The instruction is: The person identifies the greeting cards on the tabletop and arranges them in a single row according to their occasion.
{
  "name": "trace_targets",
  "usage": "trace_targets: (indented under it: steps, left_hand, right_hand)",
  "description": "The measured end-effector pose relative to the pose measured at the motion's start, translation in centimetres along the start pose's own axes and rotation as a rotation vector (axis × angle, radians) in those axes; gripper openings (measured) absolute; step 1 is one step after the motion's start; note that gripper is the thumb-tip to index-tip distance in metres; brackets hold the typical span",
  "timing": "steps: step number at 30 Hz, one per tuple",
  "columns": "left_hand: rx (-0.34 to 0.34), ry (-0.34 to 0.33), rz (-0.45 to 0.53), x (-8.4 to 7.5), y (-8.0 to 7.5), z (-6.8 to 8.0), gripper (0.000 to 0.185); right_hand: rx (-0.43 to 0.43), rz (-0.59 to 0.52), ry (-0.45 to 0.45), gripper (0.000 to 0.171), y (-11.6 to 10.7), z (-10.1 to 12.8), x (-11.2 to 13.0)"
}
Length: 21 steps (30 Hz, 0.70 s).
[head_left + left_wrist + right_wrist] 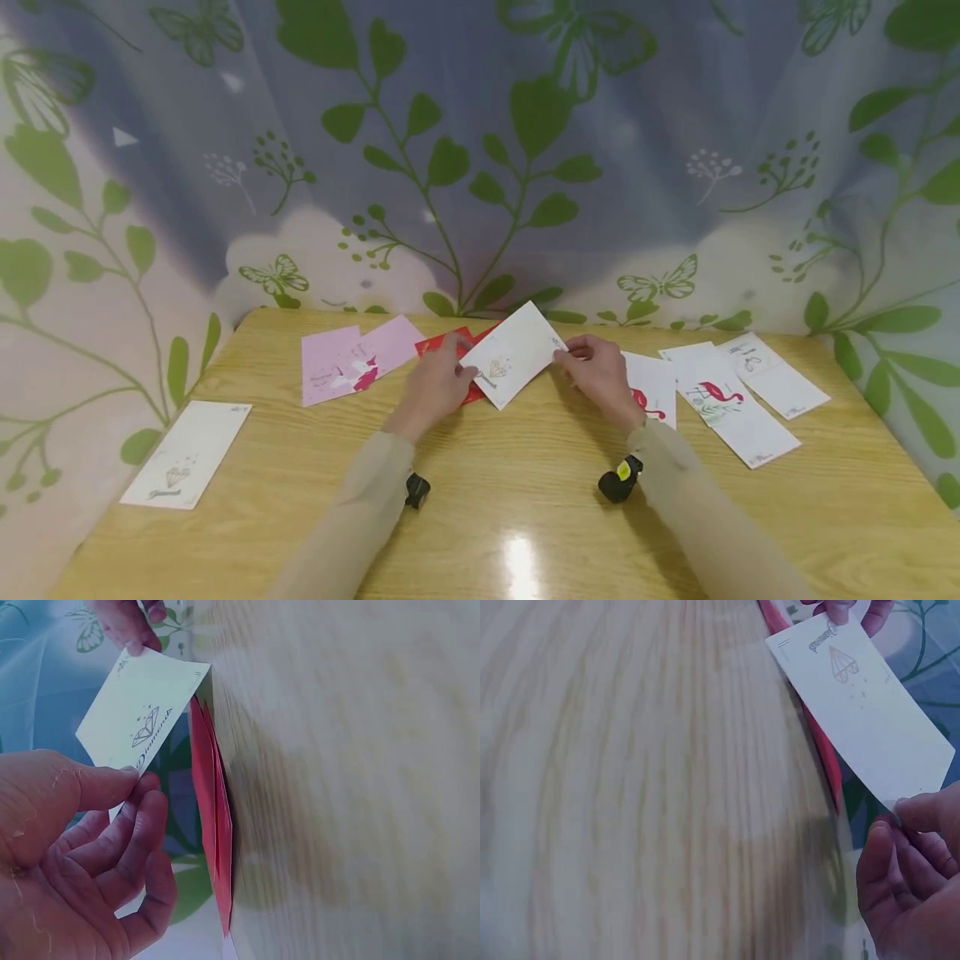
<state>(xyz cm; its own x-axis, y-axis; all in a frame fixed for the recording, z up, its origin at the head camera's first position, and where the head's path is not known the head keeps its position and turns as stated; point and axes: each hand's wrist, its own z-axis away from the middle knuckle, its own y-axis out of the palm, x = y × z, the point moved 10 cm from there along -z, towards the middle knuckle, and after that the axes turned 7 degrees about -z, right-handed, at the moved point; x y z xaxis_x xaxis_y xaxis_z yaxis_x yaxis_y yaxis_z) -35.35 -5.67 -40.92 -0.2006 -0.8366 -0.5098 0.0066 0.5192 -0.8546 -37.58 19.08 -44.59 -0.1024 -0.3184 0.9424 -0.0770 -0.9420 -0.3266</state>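
Both hands hold one white card [514,354] up over the middle of the wooden bench [517,508]. The left hand [435,385] pinches one end and the right hand [600,375] pinches the other. Red cards [450,343] lie under it. Pink cards [352,360] lie to the left, flamingo cards [723,404] to the right. A leafy curtain [480,150] hangs behind.

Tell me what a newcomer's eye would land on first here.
First, the white card with a diamond print, held above the table's middle, the left hand and the right hand each pinching an end. Then the red cards beneath it, pink cards to the left, flamingo cards to the right.
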Motion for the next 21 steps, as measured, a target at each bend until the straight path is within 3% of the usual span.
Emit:
trace_targets:
  steps: [11, 21]
  left_hand:
    - [0.014, 0.023, 0.039, 2.0, -2.2, 3.5, 0.035]
    - [-0.035, -0.083, 0.04, 5.5, -4.5, 6.7, 0.02]
  right_hand:
    - [0.062, -0.128, -0.019, 0.029, 2.8, 1.6, 1.7]
    - [0.134, -0.107, -0.022, 0.025, 6.7, 2.9, 2.6]
